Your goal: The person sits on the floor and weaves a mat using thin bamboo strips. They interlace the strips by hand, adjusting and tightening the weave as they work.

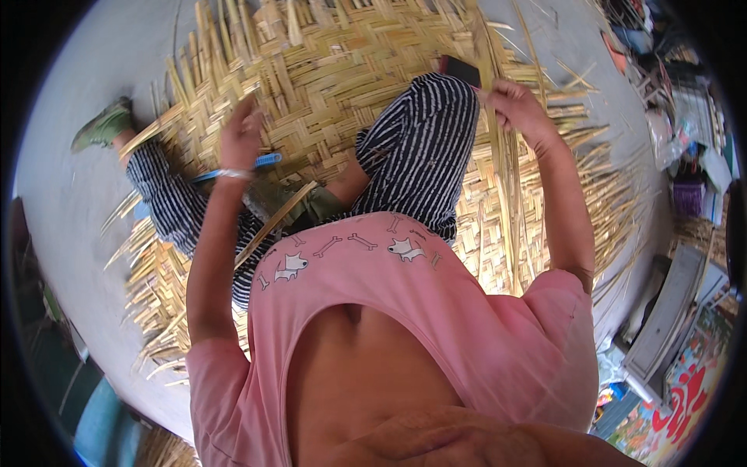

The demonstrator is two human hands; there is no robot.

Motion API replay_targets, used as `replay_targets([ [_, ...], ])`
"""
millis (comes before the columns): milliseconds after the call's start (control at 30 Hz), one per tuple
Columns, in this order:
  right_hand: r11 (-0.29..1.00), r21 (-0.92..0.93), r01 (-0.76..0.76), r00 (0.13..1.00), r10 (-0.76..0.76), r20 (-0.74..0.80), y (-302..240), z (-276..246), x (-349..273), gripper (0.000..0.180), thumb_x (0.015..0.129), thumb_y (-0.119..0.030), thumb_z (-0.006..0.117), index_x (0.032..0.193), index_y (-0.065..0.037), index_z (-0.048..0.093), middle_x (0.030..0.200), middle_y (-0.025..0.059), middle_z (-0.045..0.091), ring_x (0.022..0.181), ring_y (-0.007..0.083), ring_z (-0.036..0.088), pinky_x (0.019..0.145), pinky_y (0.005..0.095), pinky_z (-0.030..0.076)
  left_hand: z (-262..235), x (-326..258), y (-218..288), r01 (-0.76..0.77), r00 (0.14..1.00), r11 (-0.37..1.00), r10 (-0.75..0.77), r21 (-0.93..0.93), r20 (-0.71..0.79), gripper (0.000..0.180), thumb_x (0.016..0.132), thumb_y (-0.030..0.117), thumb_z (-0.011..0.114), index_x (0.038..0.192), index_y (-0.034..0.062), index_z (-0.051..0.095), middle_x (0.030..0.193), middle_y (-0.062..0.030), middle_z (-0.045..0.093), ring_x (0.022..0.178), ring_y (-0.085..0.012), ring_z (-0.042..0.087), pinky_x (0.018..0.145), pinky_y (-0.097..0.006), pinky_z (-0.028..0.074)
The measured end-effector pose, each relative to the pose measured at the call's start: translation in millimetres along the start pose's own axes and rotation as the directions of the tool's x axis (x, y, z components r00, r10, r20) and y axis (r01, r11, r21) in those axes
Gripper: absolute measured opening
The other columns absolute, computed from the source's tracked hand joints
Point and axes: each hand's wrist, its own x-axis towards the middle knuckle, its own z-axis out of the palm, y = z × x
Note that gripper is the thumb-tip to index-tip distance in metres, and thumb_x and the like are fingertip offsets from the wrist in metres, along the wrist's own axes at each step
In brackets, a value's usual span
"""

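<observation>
I sit on a half-woven mat (311,86) of flat yellow-green reed strips, its loose ends sticking out at the edges. My right hand (520,113), beyond my right knee, has its fingers curled round some long reed strips (504,194) that run lengthwise over the mat. My left hand (243,136) hovers above the mat on the left, smeared by motion; its fingers cannot be made out clearly. Below its wrist lies a blue, slotted handle-like thing (268,159), partly hidden by the forearm. A single split strip (276,222) slants across my lap.
A dark flat phone-like thing (461,70) with a reddish edge lies beside my right knee. A green shoe (107,124) is on my outstretched left foot. Grey floor (70,210) surrounds the mat. Bags and household clutter (689,194) line the right side. A blue rounded container (109,420) stands lower left.
</observation>
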Motion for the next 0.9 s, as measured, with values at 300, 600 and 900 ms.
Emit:
replay_targets([
  [300, 0.796, 0.042, 0.604, 0.749, -0.584, 0.313, -132, 82, 3, 0.026, 0.104, -0.030, 0.064, 0.107, -0.005, 0.070, 0.087, 0.0016, 0.068, 0.083, 0.0090, 0.064, 0.078, 0.0284, 0.053, 48, 8, 212, 0.245, 0.926, 0.587, 0.095, -0.772, 0.366, 0.050, 0.106, 0.032, 0.059, 0.148, 0.0061, 0.051, 0.142, -0.0130, 0.062, 0.129, -0.0222, 0.060, 0.107, -0.036, 0.046],
  [600, 0.967, 0.246, -0.062, 0.759, -0.115, 0.641, -66, 145, -36, 0.030, 0.106, -0.035, 0.060, 0.096, -0.006, 0.062, 0.076, 0.0001, 0.063, 0.064, 0.0088, 0.061, 0.058, 0.0236, 0.051, -15, 25, 164, 0.443, 0.841, 0.416, 0.114, -0.794, 0.529, 0.037, 0.103, 0.020, 0.064, 0.133, -0.0025, 0.059, 0.122, -0.0156, 0.071, 0.113, -0.0235, 0.069, 0.099, -0.036, 0.055],
  [900, 0.985, -0.016, 0.171, 0.896, -0.149, 0.418, -31, 99, -32, 0.016, 0.100, -0.020, 0.068, 0.102, -0.004, 0.063, 0.083, 0.0000, 0.061, 0.072, 0.0090, 0.060, 0.064, 0.0262, 0.051, -21, 30, 165, 0.416, 0.836, 0.632, 0.018, -0.654, 0.549, 0.036, 0.098, 0.024, 0.072, 0.125, 0.0004, 0.065, 0.117, -0.0129, 0.073, 0.103, -0.0191, 0.071, 0.086, -0.030, 0.060],
])
